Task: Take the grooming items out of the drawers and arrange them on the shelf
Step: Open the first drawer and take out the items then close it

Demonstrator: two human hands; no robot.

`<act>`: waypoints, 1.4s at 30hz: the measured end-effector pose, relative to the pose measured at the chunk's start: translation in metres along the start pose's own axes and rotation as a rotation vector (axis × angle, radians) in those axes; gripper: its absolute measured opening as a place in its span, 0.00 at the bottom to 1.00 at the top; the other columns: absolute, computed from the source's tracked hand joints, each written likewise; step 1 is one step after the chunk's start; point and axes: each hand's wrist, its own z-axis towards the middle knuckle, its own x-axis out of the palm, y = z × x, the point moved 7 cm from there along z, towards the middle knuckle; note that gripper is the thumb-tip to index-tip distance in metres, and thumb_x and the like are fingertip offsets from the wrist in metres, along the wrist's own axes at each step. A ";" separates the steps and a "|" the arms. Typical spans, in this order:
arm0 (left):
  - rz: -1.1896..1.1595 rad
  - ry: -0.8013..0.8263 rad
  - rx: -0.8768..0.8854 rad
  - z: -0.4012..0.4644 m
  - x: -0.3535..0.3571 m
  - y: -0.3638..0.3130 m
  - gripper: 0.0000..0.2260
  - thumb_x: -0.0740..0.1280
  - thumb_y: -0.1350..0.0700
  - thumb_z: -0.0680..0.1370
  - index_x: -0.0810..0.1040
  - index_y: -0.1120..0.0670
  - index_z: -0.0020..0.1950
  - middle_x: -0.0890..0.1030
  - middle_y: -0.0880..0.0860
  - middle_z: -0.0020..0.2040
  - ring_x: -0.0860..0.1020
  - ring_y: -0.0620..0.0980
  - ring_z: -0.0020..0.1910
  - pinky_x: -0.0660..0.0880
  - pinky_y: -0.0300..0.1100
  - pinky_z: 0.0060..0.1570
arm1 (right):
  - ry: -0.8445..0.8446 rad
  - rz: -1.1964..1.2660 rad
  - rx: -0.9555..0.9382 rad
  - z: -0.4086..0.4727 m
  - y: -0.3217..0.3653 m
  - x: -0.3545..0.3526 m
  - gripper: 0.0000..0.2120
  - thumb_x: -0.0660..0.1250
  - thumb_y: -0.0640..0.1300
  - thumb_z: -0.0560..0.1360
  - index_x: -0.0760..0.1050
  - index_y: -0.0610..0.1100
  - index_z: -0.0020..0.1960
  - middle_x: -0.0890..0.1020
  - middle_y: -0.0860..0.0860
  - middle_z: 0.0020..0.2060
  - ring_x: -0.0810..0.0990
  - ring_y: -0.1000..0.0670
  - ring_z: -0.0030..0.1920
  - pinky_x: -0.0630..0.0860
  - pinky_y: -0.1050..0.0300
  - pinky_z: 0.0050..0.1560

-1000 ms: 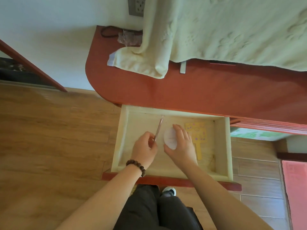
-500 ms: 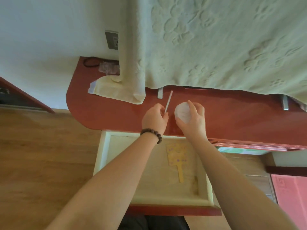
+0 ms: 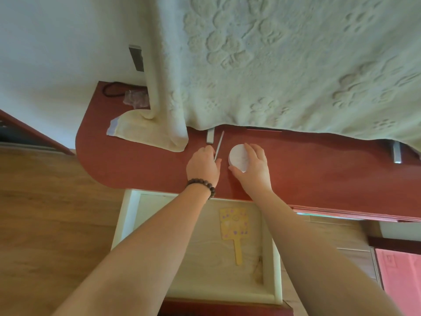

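Observation:
Over the red shelf top [image 3: 136, 165], my left hand [image 3: 202, 167] pinches a thin silvery stick [image 3: 219, 144] that looks like a nail file, its far end pointing toward the wall. Just to its right, my right hand [image 3: 252, 169] grips a round white jar [image 3: 238, 157] low over or on the shelf. Below my arms the pale wooden drawer [image 3: 127, 222] stands pulled out. A yellow paddle-shaped item [image 3: 233, 226] with a thin handle lies on the drawer floor.
A cream embossed towel [image 3: 273, 65] hangs down over the back of the shelf, its corner folded on the left part. A dark cord [image 3: 114, 90] and a clear plastic wrapper [image 3: 135, 99] lie at the back left. Two metal brackets [image 3: 210, 136] stick out under the towel. Wooden floor lies to the left.
Both hands rose out of the drawer with the stick and the white jar and moved forward over the shelf, then lowered toward its surface. The yellow item stayed in the drawer.

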 end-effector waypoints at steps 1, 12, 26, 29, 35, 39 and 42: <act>0.007 0.004 0.007 0.000 0.000 0.000 0.10 0.68 0.52 0.76 0.75 0.57 0.52 0.79 0.55 0.47 0.78 0.55 0.47 0.75 0.48 0.42 | 0.013 -0.003 0.009 0.000 -0.001 0.001 0.36 0.72 0.48 0.72 0.60 0.45 0.75 0.61 0.50 0.74 0.59 0.48 0.74 0.62 0.57 0.67; 0.177 -0.035 0.119 -0.051 -0.017 0.038 0.36 0.65 0.35 0.71 0.64 0.55 0.71 0.67 0.59 0.70 0.63 0.59 0.72 0.63 0.56 0.67 | -0.244 0.027 -0.051 -0.103 -0.004 -0.032 0.24 0.72 0.47 0.72 0.71 0.43 0.65 0.72 0.48 0.64 0.67 0.48 0.65 0.71 0.54 0.60; 0.436 0.203 0.061 -0.055 0.005 0.065 0.47 0.40 0.22 0.67 0.39 0.50 0.78 0.41 0.55 0.79 0.39 0.55 0.77 0.39 0.62 0.73 | 0.201 -0.163 0.799 -0.188 -0.110 0.088 0.25 0.73 0.50 0.71 0.69 0.40 0.61 0.73 0.43 0.61 0.70 0.41 0.63 0.70 0.48 0.60; 0.441 0.208 0.065 -0.056 0.005 0.064 0.47 0.39 0.22 0.67 0.39 0.50 0.78 0.40 0.55 0.79 0.38 0.55 0.77 0.40 0.62 0.73 | 0.223 -0.081 0.859 -0.188 -0.116 0.097 0.14 0.71 0.48 0.73 0.76 0.41 0.55 0.79 0.42 0.56 0.75 0.41 0.58 0.75 0.50 0.56; 0.444 0.199 0.071 -0.056 0.005 0.063 0.47 0.40 0.22 0.67 0.39 0.50 0.78 0.41 0.55 0.79 0.39 0.56 0.77 0.40 0.63 0.73 | 0.135 0.072 0.785 -0.190 -0.104 0.089 0.13 0.66 0.42 0.74 0.71 0.39 0.56 0.78 0.45 0.50 0.76 0.44 0.46 0.72 0.54 0.43; 0.439 0.193 0.073 -0.057 0.004 0.063 0.47 0.40 0.22 0.67 0.40 0.51 0.78 0.42 0.55 0.79 0.39 0.56 0.77 0.40 0.63 0.72 | 0.111 0.151 0.697 -0.194 -0.087 0.077 0.11 0.63 0.41 0.76 0.66 0.41 0.56 0.76 0.46 0.49 0.75 0.46 0.44 0.69 0.54 0.39; 0.437 0.192 0.073 -0.057 0.004 0.063 0.48 0.40 0.22 0.67 0.40 0.51 0.78 0.42 0.56 0.79 0.39 0.56 0.77 0.40 0.63 0.72 | 0.081 0.154 0.594 -0.205 -0.071 0.059 0.09 0.63 0.41 0.76 0.65 0.43 0.54 0.76 0.48 0.47 0.75 0.47 0.44 0.69 0.54 0.38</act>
